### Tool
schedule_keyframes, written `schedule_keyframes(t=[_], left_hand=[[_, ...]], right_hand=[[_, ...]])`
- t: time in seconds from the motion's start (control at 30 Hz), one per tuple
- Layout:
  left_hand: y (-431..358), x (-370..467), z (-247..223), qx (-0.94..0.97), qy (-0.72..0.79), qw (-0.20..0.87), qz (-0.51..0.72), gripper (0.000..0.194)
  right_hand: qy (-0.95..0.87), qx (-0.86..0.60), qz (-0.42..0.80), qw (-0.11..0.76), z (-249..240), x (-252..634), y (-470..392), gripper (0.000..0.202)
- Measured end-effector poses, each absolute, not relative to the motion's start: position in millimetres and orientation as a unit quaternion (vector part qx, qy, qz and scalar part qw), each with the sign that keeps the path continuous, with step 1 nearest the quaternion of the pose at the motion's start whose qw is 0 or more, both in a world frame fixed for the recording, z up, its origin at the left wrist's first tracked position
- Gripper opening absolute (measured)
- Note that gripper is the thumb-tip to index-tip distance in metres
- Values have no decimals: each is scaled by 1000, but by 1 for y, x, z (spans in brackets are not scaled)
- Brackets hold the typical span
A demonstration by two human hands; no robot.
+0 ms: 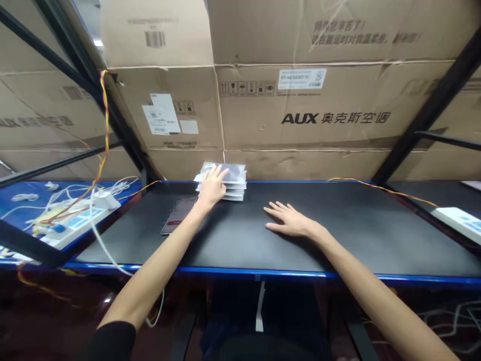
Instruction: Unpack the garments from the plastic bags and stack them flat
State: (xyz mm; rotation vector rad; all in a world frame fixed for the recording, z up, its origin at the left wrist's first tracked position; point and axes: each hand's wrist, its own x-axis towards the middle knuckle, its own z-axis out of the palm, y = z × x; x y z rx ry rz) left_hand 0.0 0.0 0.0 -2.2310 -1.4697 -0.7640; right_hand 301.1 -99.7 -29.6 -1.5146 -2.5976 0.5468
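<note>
At the back of the dark table mat (240,245), a stack of flat, pale packets (236,175) stands near the cardboard wall. My left hand (213,186) rests on the left part of this stack, its fingers apart over the top packet. My right hand (287,218) lies palm down on the mat, right of the stack, with fingers spread and nothing in it. A dark, thin flat object, like a phone or tablet (179,215), lies on the mat left of the stack, partly behind my left forearm.
Large cardboard boxes (300,135) form a wall behind the table. Black metal frame posts slant at both sides. White power strips sit at the left (80,220) and right (460,223). A white cable hangs over the front left edge.
</note>
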Motion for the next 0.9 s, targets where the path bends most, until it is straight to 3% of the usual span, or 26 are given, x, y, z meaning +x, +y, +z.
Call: schedule_keyframes(t=[0.2, 0.43, 0.63, 0.9], left_hand=[[16, -10, -2, -790, -513, 195, -272, 50], [-43, 27, 3, -817, -438, 216, -305, 48], [-94, 79, -17, -891, -336, 116, -282, 44], [-91, 91, -44, -931, -308, 39, -193, 47]], right_hand=[[-849, -492, 186, 52, -31, 307, -103, 82], [-846, -490, 182, 100, -45, 338, -126, 74], [-838, -506, 171, 112, -45, 347, -130, 70], [-805, -558, 157, 124, -56, 356, -122, 81]])
